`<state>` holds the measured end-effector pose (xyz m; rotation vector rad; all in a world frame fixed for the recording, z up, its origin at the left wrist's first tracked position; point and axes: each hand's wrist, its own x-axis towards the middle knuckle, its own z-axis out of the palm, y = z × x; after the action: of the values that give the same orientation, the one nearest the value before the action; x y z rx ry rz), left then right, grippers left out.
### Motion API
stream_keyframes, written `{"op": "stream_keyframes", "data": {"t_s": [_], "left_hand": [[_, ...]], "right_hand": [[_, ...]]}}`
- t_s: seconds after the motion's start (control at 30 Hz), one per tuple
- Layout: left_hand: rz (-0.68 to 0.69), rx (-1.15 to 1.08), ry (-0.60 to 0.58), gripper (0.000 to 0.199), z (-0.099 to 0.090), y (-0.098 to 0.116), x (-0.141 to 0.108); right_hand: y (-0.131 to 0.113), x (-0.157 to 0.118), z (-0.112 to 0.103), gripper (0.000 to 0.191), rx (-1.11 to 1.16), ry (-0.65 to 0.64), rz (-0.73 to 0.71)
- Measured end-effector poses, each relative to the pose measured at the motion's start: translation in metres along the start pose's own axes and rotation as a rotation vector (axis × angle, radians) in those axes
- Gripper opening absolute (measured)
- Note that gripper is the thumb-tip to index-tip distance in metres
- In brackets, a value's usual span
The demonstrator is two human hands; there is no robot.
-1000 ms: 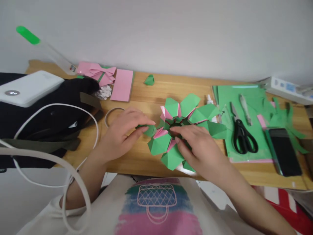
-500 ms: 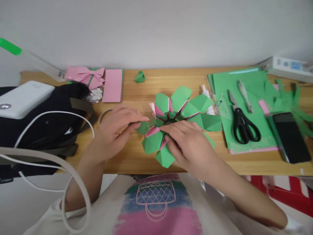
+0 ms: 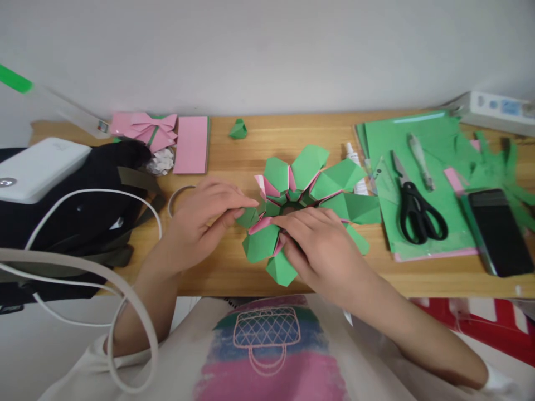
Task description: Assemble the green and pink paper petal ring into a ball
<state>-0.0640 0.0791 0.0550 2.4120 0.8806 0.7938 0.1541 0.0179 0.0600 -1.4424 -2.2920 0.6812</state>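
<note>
A ring of folded green and pink paper pieces lies on the wooden table, its petals pointing outward. My left hand pinches a small green petal at the ring's left side between thumb and fingertips. From the right, my right hand reaches over the ring's lower part, thumb and fingers closed on a green and pink piece near the centre. That hand hides part of the ring's middle and lower right. Behind the ring, a small folded green piece sits apart.
Black scissors, a cutter and a phone rest on or beside green sheets at right. A glue tube touches the ring's right side. Pink paper, a black bag and white cables are at left.
The view has shifted very slightly. Both hands stay at the paper ring, with only tiny finger movement.
</note>
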Motion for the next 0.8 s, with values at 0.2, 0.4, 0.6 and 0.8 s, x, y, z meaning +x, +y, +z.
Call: {"op": "stream_keyframes", "data": {"t_s": [0.2,0.4,0.6,0.8], "left_hand": [[0.04,0.056,-0.027,0.022,-0.001,0.0,0.001],[0.063,0.191,-0.075,0.024,-0.004,0.005,0.002],[0.05,0.298,-0.131,0.022,-0.007,0.012,0.002],[0.036,0.354,-0.165,0.021,-0.009,0.013,0.001]], "right_hand": [[0.0,0.0,0.0,0.029,-0.013,0.009,-0.016],[0.0,-0.001,0.001,0.029,-0.016,0.016,-0.025],[0.001,0.0,0.001,0.028,-0.029,0.005,-0.018],[0.0,0.0,0.0,0.025,-0.043,-0.025,-0.002]]}}
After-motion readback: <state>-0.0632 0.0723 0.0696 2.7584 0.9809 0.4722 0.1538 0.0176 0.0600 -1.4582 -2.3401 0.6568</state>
